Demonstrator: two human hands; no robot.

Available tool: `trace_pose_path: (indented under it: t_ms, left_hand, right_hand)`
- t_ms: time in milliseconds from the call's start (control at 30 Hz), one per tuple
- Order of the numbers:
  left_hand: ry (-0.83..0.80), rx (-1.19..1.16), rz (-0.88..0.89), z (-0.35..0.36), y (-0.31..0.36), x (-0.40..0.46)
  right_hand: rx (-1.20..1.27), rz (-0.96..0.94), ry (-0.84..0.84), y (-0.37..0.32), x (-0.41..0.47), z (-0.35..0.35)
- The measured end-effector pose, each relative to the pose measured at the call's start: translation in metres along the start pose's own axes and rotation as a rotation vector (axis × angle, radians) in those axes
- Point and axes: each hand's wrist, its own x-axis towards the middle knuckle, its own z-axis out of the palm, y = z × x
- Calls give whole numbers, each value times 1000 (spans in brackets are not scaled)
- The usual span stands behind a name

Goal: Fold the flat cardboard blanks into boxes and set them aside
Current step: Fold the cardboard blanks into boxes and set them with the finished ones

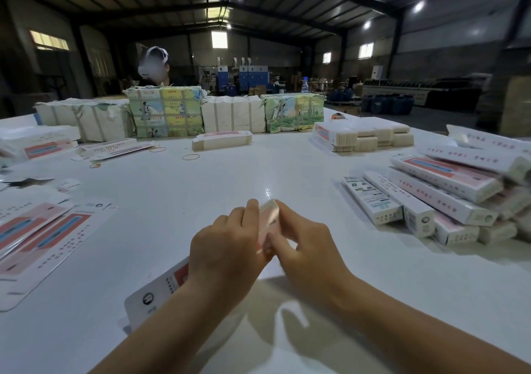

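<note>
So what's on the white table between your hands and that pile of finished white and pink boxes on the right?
Nothing: in the head view, only bare white table lies between the hands, which hold a half-folded pink and white cardboard box, and the pile of finished white and pink boxes.

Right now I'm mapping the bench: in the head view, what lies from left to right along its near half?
Flat blanks → left hand → box being folded → right hand → pile of folded boxes.

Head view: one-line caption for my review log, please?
Both hands, left and right, fold a cardboard blank over the white table, finished boxes piled at right.
</note>
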Motion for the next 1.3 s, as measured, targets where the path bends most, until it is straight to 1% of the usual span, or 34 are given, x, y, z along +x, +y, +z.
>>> trace_pose_path:
  t_ms: [133,200,267,333,400,467,600,667,733,800,867,967,1000,1067,1133,1167,1233,1300]
  left_hand:
    - [-57,-2,17,-2,-10,1]
    - [-119,-10,-1,-5,-17,2]
    - [-145,-35,-20,-6,-24,4]
    - [-148,-93,28,-4,-28,3]
    - [-168,-115,78,-5,-30,3]
    - [-202,-129,110,-5,-34,3]
    - [-281,-184,123,-3,-41,1]
    - [-290,-220,128,-2,-40,1]
    - [-260,-207,192,-2,-38,2]
    - [-120,-148,277,-2,-35,4]
    - [3,-124,242,0,-33,4]
    - [61,-180,164,7,-32,1]
    - [42,-205,153,12,-30,0]
    - [-70,-292,97,23,-26,-2]
    - [-184,-400,24,35,-27,-6]
    - [-224,-421,33,41,-29,-8]
    - [-302,-450,62,48,-33,-7]
    - [-338,-462,60,49,-34,-3]
  right_hand:
    - [50,66,-139,1,2,2]
    - [41,40,-213,4,5,1]
    - [-27,-39,-241,8,7,-2]
    - [-137,-144,-281,11,10,-6]
    - [-191,-227,-324,14,11,-9]
    - [-249,-291,-320,16,11,-10]
    - [-337,-398,-228,17,11,-8]
    - [-370,-427,-229,20,11,-8]
    - [-400,-438,-240,23,11,-7]
    - [-458,-392,-219,24,13,-8]
    - [-550,-314,-136,25,18,-16]
    - [-608,-144,29,27,36,-51]
    - [-598,-101,100,30,43,-71]
    - [-636,-71,249,38,56,-120]
    - [-815,-51,404,51,60,-176]
    - [-935,-12,462,60,59,-203]
    - [-1181,143,493,80,49,-250]
    - [-1364,299,442,100,36,-278]
